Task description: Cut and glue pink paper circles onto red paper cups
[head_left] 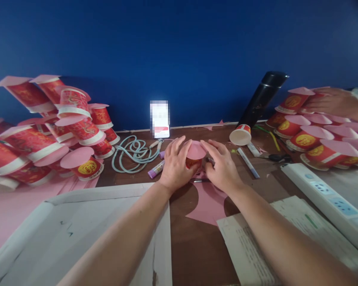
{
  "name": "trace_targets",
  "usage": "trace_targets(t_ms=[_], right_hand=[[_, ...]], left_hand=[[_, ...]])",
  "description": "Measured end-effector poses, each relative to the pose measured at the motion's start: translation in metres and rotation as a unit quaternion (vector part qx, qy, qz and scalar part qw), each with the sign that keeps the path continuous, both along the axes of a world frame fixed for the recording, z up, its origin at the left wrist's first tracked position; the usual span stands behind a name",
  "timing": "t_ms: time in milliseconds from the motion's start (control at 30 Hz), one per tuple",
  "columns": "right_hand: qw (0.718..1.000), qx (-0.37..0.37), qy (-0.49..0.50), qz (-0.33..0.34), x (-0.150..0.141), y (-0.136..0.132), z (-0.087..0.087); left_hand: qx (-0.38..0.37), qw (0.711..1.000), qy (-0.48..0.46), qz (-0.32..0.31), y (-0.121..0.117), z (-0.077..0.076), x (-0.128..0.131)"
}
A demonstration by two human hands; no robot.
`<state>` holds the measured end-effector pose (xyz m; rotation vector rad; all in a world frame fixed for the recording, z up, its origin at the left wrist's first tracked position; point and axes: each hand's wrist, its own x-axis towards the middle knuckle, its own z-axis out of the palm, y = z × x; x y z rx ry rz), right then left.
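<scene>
A red paper cup (193,163) with a pink paper cone (196,150) on top stands at the middle of the table, between my hands. From the left, my left hand (176,161) curves round it, with the fingers at the cone and the thumb by the cup's side. My right hand (222,165) closes in on the opposite side, its fingertips at the cone's right edge. Part of the cup is hidden behind my fingers. A cut pink paper scrap (209,204) lies just in front of the cup.
Pink-topped red cups (86,129) are piled at left; more (308,139) stand at right, where another person's hand (334,101) reaches in. Also around are a phone (161,119), a cable (131,155), a glue stick (156,169), a black flask (262,97) and a power strip (325,194).
</scene>
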<state>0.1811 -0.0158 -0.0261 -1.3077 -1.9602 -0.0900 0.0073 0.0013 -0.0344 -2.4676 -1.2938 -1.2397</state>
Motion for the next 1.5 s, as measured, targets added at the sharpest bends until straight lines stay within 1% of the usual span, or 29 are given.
trace_targets(t_ms=[167, 367, 767, 933, 1200, 1267, 1433, 1500], right_hand=[[1.0, -0.007, -0.021, -0.008, -0.006, 0.007, 0.001], [0.999, -0.03, -0.032, -0.02, -0.01, 0.006, 0.003], [1.0, -0.026, 0.01, 0.003, -0.011, 0.006, 0.001], [1.0, -0.031, 0.0, -0.001, -0.01, 0.006, 0.002], [0.995, -0.091, -0.027, -0.042, -0.011, 0.004, 0.005], [0.995, -0.088, -0.024, -0.04, -0.012, 0.004, 0.005], [0.998, -0.053, -0.009, -0.016, -0.013, 0.003, 0.002], [0.999, -0.051, -0.008, -0.018, -0.012, 0.004, 0.001]], left_hand=[[-0.01, 1.0, 0.008, 0.002, -0.002, 0.001, 0.002], [-0.006, 1.0, -0.005, -0.002, -0.002, 0.0, 0.003], [-0.025, 1.0, -0.004, -0.003, -0.001, 0.002, 0.006], [-0.03, 1.0, -0.005, -0.002, -0.002, 0.002, 0.006], [-0.021, 1.0, -0.01, 0.0, 0.0, 0.001, 0.006], [-0.022, 1.0, -0.011, 0.001, 0.0, 0.001, 0.006], [-0.027, 1.0, -0.011, 0.004, -0.001, -0.002, 0.005], [-0.028, 1.0, -0.008, 0.006, -0.001, -0.004, 0.005]])
